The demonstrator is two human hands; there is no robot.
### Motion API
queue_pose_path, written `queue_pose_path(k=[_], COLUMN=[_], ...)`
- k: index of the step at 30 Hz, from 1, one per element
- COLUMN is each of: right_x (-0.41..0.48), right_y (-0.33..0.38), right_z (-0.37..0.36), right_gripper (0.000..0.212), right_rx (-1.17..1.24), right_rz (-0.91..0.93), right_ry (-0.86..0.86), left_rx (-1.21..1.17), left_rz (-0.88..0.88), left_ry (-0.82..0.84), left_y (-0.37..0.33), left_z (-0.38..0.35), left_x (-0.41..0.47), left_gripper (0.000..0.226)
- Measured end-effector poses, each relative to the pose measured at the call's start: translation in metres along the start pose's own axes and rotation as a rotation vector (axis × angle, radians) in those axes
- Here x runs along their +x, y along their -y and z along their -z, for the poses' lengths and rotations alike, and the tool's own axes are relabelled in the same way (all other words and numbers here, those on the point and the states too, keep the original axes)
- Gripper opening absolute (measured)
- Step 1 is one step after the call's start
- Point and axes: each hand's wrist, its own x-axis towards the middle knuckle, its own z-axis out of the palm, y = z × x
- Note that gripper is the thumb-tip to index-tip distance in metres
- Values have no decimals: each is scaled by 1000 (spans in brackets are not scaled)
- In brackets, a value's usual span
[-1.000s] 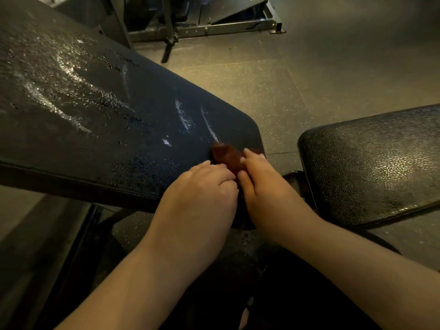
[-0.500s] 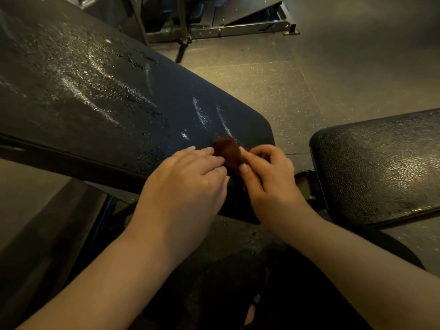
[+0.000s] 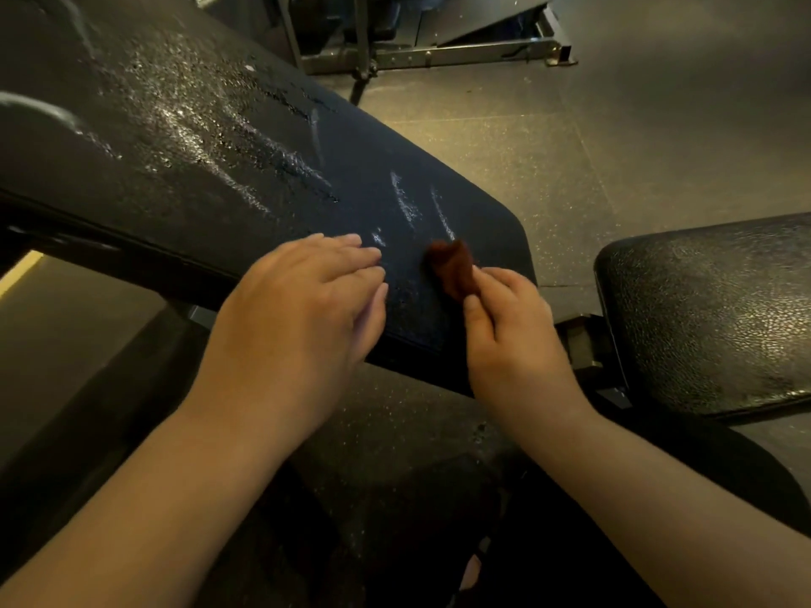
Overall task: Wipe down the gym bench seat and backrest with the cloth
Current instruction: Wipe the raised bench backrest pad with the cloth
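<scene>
A small reddish-brown cloth (image 3: pixel 452 267) sits bunched on the lower end of the backrest (image 3: pixel 219 168), close to its rounded corner. The right hand (image 3: pixel 511 326) pinches the cloth's near edge between thumb and curled fingers, with most of the cloth sticking out past the fingertips onto the black pad. The left hand (image 3: pixel 303 313) lies just beside it to the left, apart from the cloth, fingers straight and together, palm down over the pad's near edge, holding nothing. Whether it presses on the pad I cannot tell. The backrest slopes up and away to the left, its surface marked with wet, shiny streaks and droplets. To the right, across a gap, is the seat (image 3: pixel 711 318), black and pebbled. Beyond, a metal frame (image 3: pixel 439 54) stands on the speckled floor (image 3: pixel 526 160).
</scene>
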Motion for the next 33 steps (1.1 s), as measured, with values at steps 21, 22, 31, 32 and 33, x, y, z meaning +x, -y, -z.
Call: queue_pose_path(k=[21,22,31,32,33], right_x=[3,12,2,13,24], right_y=[37,30,36,31,27], right_z=[-3,0,-5,-2,-2], right_gripper=[39,39,46,45,44], right_rx=[-42,-44,-87,-66,-55], right_rz=[149,84,62,57,52], right_ry=[155,108,160,162,151], left_rx=[50,74,149,152,175], left_rz=[46,25,9,20,26], left_ry=[60,67,440,477,491], left_y=[13,12,4,5,3], left_z=[21,18,-7,-11,-10], left_x=[13,16,59,65,68], left_gripper=[27,25,37,40,43])
